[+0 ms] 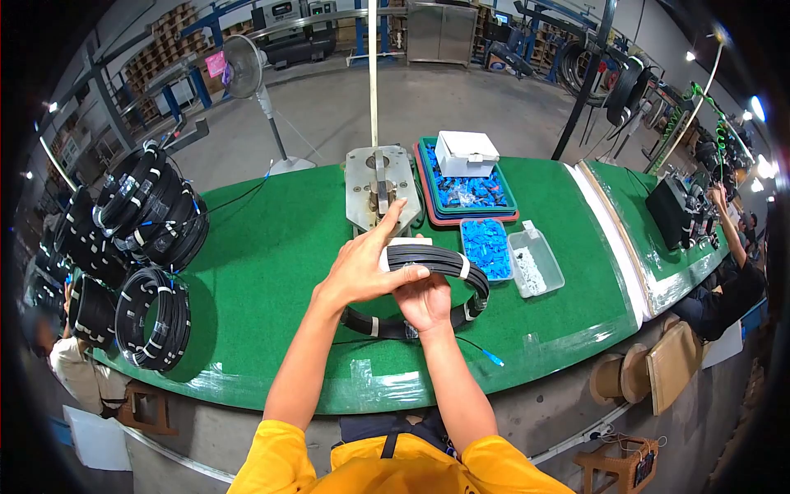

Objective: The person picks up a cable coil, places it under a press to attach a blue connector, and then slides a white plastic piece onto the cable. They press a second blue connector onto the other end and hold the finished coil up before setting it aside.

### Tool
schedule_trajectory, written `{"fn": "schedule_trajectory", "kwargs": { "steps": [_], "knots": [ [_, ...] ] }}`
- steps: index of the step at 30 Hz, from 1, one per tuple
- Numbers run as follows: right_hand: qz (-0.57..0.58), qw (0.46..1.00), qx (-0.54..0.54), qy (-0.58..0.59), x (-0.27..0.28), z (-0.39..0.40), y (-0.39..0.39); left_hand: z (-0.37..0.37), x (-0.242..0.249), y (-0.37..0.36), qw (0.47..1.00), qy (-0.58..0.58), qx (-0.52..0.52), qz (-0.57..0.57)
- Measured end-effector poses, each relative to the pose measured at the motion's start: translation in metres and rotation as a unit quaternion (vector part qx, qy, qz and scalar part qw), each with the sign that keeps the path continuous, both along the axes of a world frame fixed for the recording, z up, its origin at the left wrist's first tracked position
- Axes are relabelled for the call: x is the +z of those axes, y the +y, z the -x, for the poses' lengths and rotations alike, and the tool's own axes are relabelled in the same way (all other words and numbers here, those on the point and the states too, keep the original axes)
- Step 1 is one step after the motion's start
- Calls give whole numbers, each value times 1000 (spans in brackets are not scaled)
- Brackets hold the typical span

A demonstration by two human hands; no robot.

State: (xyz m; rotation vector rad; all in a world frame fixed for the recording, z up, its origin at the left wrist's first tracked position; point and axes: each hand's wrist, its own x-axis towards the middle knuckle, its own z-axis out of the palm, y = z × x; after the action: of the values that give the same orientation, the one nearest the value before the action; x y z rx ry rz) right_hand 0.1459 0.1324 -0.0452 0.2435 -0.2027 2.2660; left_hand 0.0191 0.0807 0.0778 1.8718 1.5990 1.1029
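A coil of black cable (473,284), bound with white bands, is held tilted over the green table. My left hand (366,263) grips its upper left side, with the thumb across the cable and a finger stretched up close to a metal fixture (360,202). My right hand (426,305) is palm up inside the ring, its fingers curled behind the upper part of the coil and partly hidden. A loose cable end with a blue connector (493,357) lies on the table to the right of the coil.
Several black cable coils (153,319) are stacked at the left. To the right are a green tray (510,198) of blue parts, a white box (467,154), a tub of blue connectors (486,251) and a tub of white pieces (535,262). Another person's arm (730,226) is at far right.
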Motion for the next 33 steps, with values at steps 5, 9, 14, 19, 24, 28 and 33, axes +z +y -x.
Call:
{"fn": "schedule_trajectory", "kwargs": {
  "steps": [5,9,14,19,24,28,33],
  "knots": [
    [-7,999,-15,-43,-3,-3,-2,-2,-2,0,1000,21,1,-6],
    [-53,995,-44,-66,-10,-6,3,-7,-1,-2,1000,14,16,-3],
    [-30,996,-24,-75,2,-9,16,-9,3,-4,1000,1,23,11],
    [-45,988,-8,-145,-1,-17,33,-6,1,-5,999,9,30,17],
    [-36,984,-18,-174,14,-24,35,-6,0,-1,1000,-27,9,12],
    [-72,985,-2,-159,7,-30,32,-6,-2,1,999,-37,8,11],
    [-89,976,-14,-197,4,-35,20,-3,-4,6,998,-70,-10,5]
  ]
}}
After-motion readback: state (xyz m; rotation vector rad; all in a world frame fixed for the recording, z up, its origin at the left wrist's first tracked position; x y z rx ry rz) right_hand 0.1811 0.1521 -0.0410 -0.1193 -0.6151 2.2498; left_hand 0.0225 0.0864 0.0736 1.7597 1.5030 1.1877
